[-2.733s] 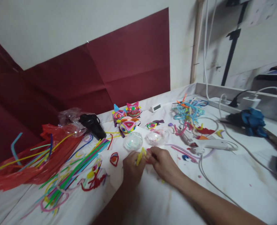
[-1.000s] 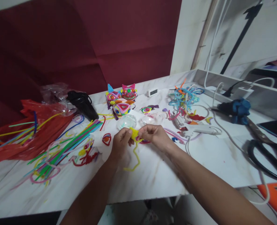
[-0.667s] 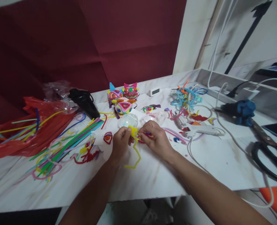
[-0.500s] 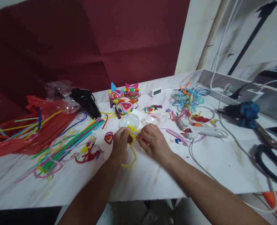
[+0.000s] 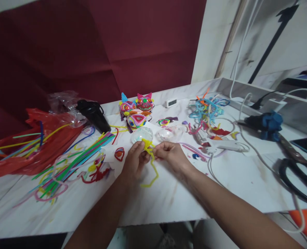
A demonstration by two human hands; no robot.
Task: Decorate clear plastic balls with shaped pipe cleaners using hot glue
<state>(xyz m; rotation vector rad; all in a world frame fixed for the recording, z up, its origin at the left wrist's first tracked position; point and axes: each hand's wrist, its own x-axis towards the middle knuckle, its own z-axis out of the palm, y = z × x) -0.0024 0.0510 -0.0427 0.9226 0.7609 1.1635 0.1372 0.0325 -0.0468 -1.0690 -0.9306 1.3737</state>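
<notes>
Left hand (image 5: 134, 158) pinched on a fuzzy yellow bundle (image 5: 147, 143), my right hand (image 5: 172, 155) nipping its edge.

It sits between my two hands, its loose tail (image 5: 155, 173) drooping below them. I'd judge it light, soft-skinned and bendy, apt to take a kink rather than snap; best held at the thick bunched part, because the tail would only flex.

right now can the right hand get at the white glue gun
Probably yes: only low craft pieces lie between the right hand and the glue gun, though that hand is busy at the yellow pipe cleaner.
</notes>
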